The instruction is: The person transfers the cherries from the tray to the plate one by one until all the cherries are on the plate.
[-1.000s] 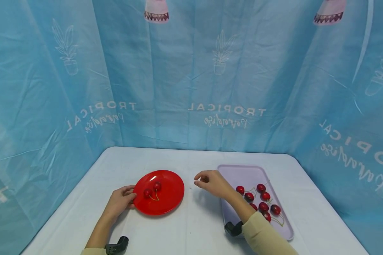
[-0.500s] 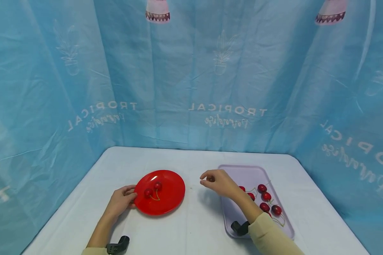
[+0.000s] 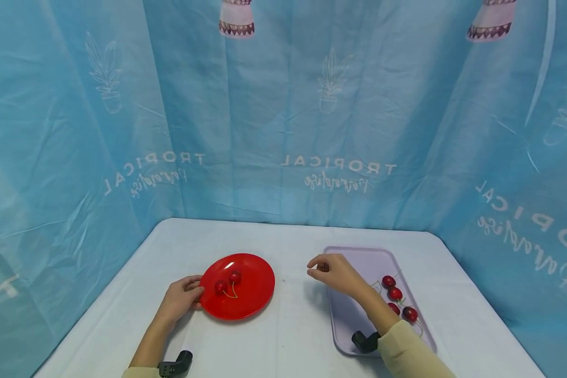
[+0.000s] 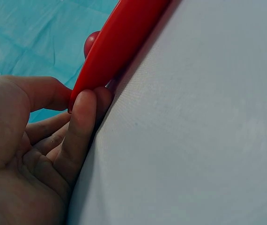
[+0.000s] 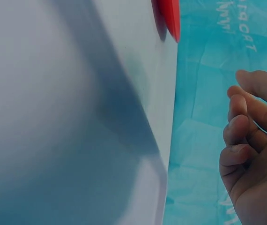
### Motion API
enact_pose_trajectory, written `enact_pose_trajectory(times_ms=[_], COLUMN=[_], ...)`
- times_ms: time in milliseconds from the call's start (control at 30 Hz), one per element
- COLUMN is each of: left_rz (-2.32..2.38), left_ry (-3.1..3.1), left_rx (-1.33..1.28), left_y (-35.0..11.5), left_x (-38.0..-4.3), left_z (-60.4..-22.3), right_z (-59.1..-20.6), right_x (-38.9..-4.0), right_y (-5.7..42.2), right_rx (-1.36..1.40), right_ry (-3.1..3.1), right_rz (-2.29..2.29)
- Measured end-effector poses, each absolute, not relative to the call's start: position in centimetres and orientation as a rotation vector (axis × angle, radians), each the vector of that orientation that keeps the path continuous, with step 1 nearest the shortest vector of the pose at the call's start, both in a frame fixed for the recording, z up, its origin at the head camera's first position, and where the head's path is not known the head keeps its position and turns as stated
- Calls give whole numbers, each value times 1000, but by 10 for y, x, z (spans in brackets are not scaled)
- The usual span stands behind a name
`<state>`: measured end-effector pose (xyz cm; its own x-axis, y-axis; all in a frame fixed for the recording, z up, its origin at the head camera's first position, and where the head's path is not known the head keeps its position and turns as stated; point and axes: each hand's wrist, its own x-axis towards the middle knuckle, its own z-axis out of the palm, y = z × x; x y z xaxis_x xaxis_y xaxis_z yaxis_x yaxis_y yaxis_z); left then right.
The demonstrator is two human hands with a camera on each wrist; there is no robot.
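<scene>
At the left, my left hand pinches the near-left rim of a round red plate. In the left wrist view its thumb lies on top of the rim, with the fingers beneath. Two dark red cherries joined by their stems, one cherry left of the other, lie on the plate. My right hand hovers over the left part of a pale purple tray. Its fingers hang loosely curled and hold nothing. Several stemmed cherries lie in the tray, some hidden behind my right forearm.
A white-covered table carries the plate and tray, with a gap of cloth between them. Blue printed curtains enclose the table's back and sides. A black wrist camera overlaps the tray's near-left corner in the head view.
My right hand has moved rightward, away from the plate and further over the tray, its forearm covering more of the cherries. The left hand keeps its hold on the plate.
</scene>
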<state>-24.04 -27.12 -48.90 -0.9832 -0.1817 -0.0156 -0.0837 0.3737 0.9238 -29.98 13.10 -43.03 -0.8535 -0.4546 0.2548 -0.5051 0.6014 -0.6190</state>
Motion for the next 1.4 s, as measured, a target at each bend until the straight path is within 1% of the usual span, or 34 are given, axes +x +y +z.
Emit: enact_pose_trajectory(times_ms=[967, 1400], left_rz=[-1698, -1692], left_ry=[-2539, -2547], left_rx=[264, 263], left_y=[-270, -271], left_x=[-240, -240], left_z=[-483, -484], right_z=[-427, -425], right_x=[-300, -306], right_y=[161, 194], right_rx=[646, 585], right_ry=[-2769, -2797], right_rz=[1124, 1077])
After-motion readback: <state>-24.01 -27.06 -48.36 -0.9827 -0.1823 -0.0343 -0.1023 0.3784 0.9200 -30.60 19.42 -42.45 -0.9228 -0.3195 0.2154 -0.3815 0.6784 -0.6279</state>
